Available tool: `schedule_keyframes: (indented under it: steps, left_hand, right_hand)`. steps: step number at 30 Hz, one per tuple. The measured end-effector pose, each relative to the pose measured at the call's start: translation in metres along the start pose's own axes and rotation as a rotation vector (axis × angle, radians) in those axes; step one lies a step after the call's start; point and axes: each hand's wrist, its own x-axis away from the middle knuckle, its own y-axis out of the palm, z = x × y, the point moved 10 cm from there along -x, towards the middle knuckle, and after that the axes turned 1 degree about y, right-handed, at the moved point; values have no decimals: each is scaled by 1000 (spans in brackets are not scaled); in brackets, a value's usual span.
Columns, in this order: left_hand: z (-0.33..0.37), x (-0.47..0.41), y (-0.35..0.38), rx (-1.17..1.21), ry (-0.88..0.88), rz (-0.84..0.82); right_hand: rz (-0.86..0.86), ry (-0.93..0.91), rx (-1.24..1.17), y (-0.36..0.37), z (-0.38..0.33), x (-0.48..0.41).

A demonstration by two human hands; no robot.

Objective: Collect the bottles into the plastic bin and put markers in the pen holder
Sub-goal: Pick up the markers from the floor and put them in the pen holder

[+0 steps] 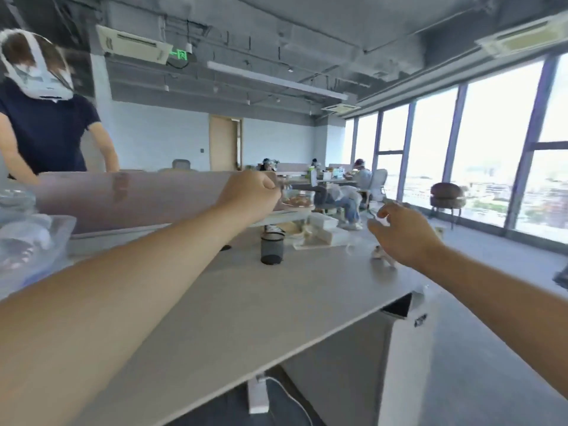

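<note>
A black mesh pen holder (pixel 272 249) stands upright on the grey table (pixel 246 302), between my two arms. At the far left a clear plastic bin (pixel 37 241) holds blurred clear bottles. My left hand (pixel 250 192) is raised above the table beyond the pen holder, its fingers closed in a fist with nothing visible in it. My right hand (pixel 402 233) hovers to the right of the holder with fingers loosely apart and nothing clearly in them. A small dark item (pixel 226 248) peeks out beside my left forearm. No marker is clearly visible.
A pale divider panel (pixel 129 198) runs along the table's far side, and a person in a dark shirt (pixel 46 130) stands behind it. White boxes (pixel 322 229) and a small pale object (pixel 382 256) lie near my right hand. The table's edge (pixel 338 330) drops off at the right.
</note>
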Motion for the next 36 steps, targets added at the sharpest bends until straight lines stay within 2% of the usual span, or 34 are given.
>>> schedule_keyframes:
  steps: [3, 7, 11, 17, 24, 28, 31, 36]
  left_hand:
    - [53, 27, 78, 56, 48, -121]
    - [101, 85, 190, 135, 45, -319]
    - [121, 152, 320, 190, 2, -513]
    - [95, 275, 530, 145, -125, -827]
    - [23, 453, 787, -49, -264, -1101]
    - [-18, 519, 891, -132, -307, -1165]
    - [-43, 548, 957, -167, -333, -1178]
    - [-42, 551, 1041, -202, -196, -1132]
  right_hand:
    - [15, 168, 55, -31, 102, 44]
    - [-76, 410, 159, -53, 221, 122]
    - [-185, 521, 260, -39, 329, 191]
    - [-398, 766, 326, 46, 513, 309]
    - [-703, 1054, 198, 218, 730, 488]
    - [-852, 1025, 146, 323, 802, 530]
    - [-871, 955, 121, 394, 843, 537]
    - [-922, 826, 201, 458, 885, 549]
